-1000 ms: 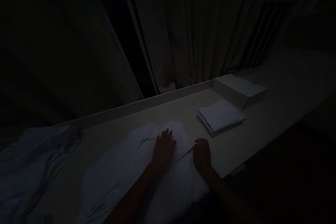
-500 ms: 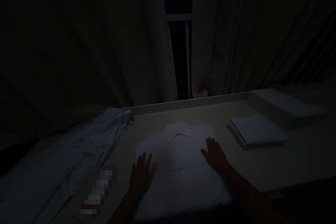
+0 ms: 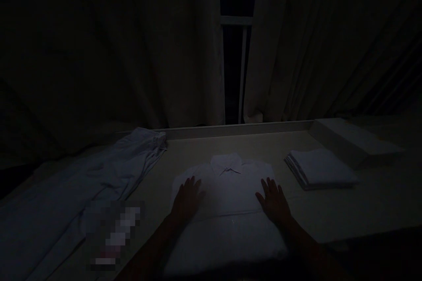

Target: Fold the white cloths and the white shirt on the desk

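Note:
A white collared shirt (image 3: 231,193) lies spread on the pale table, its collar pointing away from me and a crease running across its middle. On the shirt's left side rests my left hand (image 3: 187,197), palm down with the fingers apart. My right hand (image 3: 273,199) is flat on the right side of the shirt, fingers spread. Neither hand grips anything. The light is dim, so fine detail of the cloth is hard to make out.
Long pale garments (image 3: 108,175) lie in a heap along the left. To the right sits a stack of folded white cloth (image 3: 325,169), with a white box-like block (image 3: 356,138) behind it. A blurred patch (image 3: 115,237) covers something at lower left. Curtains (image 3: 184,52) hang behind the table.
My left hand has slid forward and to the right, up the shirt. My right hand has shifted slightly toward me and stays flat on the cloth. The view has turned a little.

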The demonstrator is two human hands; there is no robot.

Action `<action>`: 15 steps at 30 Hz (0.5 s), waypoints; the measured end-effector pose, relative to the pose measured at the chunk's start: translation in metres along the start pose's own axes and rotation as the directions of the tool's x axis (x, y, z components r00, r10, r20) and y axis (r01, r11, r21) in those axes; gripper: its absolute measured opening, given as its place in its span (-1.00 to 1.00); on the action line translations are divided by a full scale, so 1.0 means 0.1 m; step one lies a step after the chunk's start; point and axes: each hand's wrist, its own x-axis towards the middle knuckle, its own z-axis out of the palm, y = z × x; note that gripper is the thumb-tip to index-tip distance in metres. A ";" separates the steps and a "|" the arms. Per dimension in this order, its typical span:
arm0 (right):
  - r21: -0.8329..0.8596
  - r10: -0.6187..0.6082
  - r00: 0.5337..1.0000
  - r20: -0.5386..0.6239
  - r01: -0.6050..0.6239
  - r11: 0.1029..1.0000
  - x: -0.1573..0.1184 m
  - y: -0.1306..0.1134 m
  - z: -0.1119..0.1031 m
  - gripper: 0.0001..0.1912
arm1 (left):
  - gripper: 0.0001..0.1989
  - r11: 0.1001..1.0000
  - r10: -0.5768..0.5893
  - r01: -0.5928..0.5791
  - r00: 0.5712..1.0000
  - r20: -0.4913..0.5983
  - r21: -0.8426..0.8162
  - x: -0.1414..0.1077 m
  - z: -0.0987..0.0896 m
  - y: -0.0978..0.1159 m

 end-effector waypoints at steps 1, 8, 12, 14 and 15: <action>-0.001 0.004 1.000 0.003 -0.004 1.000 0.00 0.00 0.00 -0.24 | -0.35 1.000 0.022 -0.022 0.999 0.024 -0.006 0.10 0.00 0.03; 0.004 0.015 1.000 0.024 -0.015 1.000 0.02 -0.03 -0.06 -0.24 | -0.27 0.996 -0.078 0.078 0.997 -0.001 0.038 0.65 0.03 0.01; 0.020 0.020 0.999 0.041 -0.021 1.000 0.03 -0.05 -0.10 -0.25 | -0.33 0.994 -0.101 0.102 0.994 -0.034 0.035 0.83 -0.04 -0.11; 0.022 0.021 0.999 0.045 -0.022 1.000 0.03 -0.05 -0.12 -0.25 | -0.37 0.989 -0.144 0.146 0.988 -0.052 0.029 0.91 -0.08 -0.19; 0.020 0.022 0.999 0.045 -0.023 1.000 0.04 -0.06 -0.13 -0.26 | -0.39 0.984 -0.173 0.175 0.983 -0.063 0.025 0.94 -0.11 -0.23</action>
